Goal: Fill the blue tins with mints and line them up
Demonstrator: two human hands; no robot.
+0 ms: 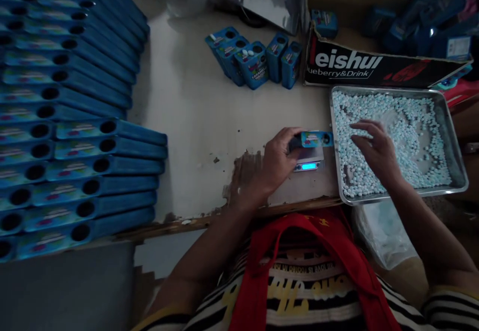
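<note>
My left hand [280,160] is closed around a small blue candy box [313,139] with a dark round hole at one end. The box is over a small digital scale [310,159] with a lit blue display; whether it rests on the plate I cannot tell. To the right, a metal tray [406,199] holds a spread of small pale blue and white candies [409,146]. Above those candies, my right hand [377,150] has its thumb and forefinger apart, and I see nothing between them.
Rows of blue boxes [138,149] lie stacked on the left of the table [187,136]. Several more blue boxes [254,67] stand at the back. A black carton [374,67] with blue boxes inside sits behind the tray. A plastic bag [385,231] hangs below the tray.
</note>
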